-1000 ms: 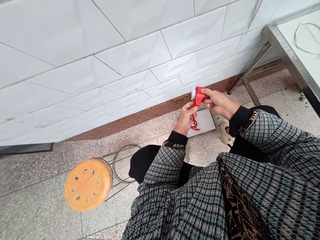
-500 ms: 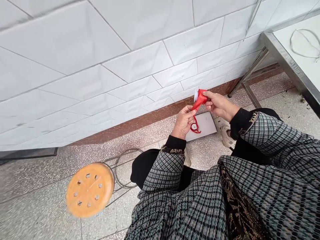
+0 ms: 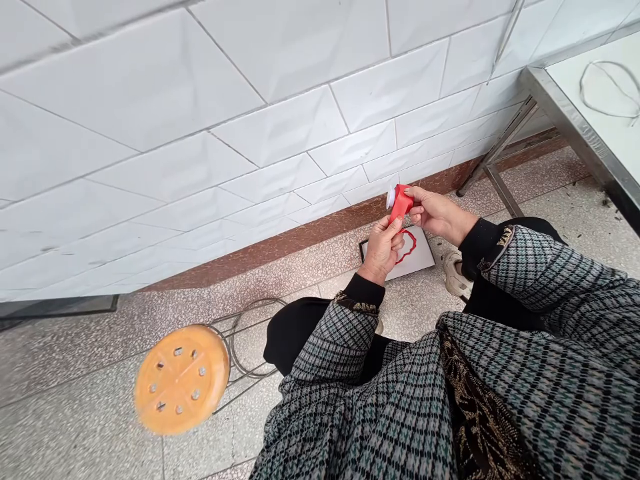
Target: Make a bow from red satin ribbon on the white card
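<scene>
A red ribbon (image 3: 401, 203) is stretched between my two hands, over the floor by the wall. At its upper end the ribbon wraps round something with a white round piece (image 3: 391, 197) sticking out on the left; whether this is a spool I cannot tell. My left hand (image 3: 381, 248) pinches the ribbon lower down, its fingers closed. My right hand (image 3: 439, 212) grips the wrapped end between thumb and fingers. Below, a curled red tail of the ribbon hangs in a loop over a flat white panel (image 3: 423, 257) with a dark edge, which lies on the floor.
An orange round stool (image 3: 183, 380) with holes in its seat and thin metal legs stands at the lower left. At the right is a metal-framed table (image 3: 613, 100) with a looped pale cord (image 3: 603, 110) on it. White wall tiles (image 3: 300, 80) rise ahead.
My left hand has moved right and slightly down, closer to my right hand. The ribbon's loose tail has swung right into a wider loop. My right hand has barely moved.
</scene>
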{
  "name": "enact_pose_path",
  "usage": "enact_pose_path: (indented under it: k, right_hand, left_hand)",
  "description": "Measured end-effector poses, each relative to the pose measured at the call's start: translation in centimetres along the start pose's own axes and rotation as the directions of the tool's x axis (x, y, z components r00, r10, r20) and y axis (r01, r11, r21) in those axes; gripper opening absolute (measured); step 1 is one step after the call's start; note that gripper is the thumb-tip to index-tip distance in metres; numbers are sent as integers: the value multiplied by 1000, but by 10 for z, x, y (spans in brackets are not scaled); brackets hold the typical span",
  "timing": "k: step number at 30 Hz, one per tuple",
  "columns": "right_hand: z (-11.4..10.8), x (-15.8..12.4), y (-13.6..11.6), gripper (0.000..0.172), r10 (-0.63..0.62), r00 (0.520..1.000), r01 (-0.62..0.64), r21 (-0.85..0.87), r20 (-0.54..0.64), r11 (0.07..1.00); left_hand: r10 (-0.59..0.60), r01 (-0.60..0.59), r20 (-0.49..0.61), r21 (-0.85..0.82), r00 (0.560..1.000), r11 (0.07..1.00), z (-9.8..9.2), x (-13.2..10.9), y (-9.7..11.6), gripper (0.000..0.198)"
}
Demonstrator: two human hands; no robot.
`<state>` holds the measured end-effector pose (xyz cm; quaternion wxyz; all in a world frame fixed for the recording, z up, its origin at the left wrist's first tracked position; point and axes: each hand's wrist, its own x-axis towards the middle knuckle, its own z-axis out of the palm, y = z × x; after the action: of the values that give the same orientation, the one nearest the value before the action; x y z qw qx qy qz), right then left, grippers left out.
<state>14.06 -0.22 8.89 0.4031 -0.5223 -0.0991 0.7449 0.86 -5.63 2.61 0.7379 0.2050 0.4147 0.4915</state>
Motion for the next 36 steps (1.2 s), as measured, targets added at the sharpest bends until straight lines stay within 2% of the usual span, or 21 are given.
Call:
enact_pose_path:
  k: [6, 12, 16, 19, 22, 24, 27, 30, 32, 34, 36]
  right_hand:
    - [0, -3, 0, 17, 106, 993, -110, 71, 57, 991]
    - [0, -4, -2, 21, 87, 996, -89, 87, 30, 992]
    - [1, -9, -3, 20, 96, 994, -99, 66, 43, 993]
    - [0, -11, -3, 18, 127, 991, -131, 76, 50, 988]
    - [-2, -11, -4, 17, 148, 987, -153, 83, 56, 985]
    - [-4, -10, -4, 17, 169, 982, -174, 61, 79, 983]
    - [-7, -11, -6, 18, 242, 962, -243, -6, 125, 970]
    - [-10, -12, -10, 19, 332, 927, -325, -68, 176, 943]
    - [-12, -13, -12, 19, 363, 911, -353, -85, 195, 932]
    - [-13, -15, -12, 21, 366, 907, -357, -79, 208, 931]
    - [-13, -17, -8, 20, 343, 913, -338, -60, 220, 939]
  left_hand:
    - [29, -30, 20, 57, 999, 998, -3, 2, -11, 41]
    - [80, -80, 9, 56, 997, 995, -7, 6, -10, 33]
    - [67, -68, 28, 71, 997, 995, -10, 8, -12, 40]
    - [86, -87, 17, 152, 996, 985, -12, 10, -13, 45]
    - [170, -165, 0, 240, 985, 957, -14, 11, -8, 46]
    - [225, -228, 45, 277, 973, 933, -17, 13, -2, 66]
    - [282, -338, 202, 348, 938, 874, -26, 18, 7, 90]
    - [300, -442, 357, 437, 885, 783, -36, 24, 12, 90]
    - [295, -475, 405, 472, 865, 743, -42, 27, 12, 87]
    - [298, -479, 408, 476, 863, 737, -43, 28, 12, 86]
    - [300, -447, 362, 450, 883, 773, -41, 26, 12, 86]
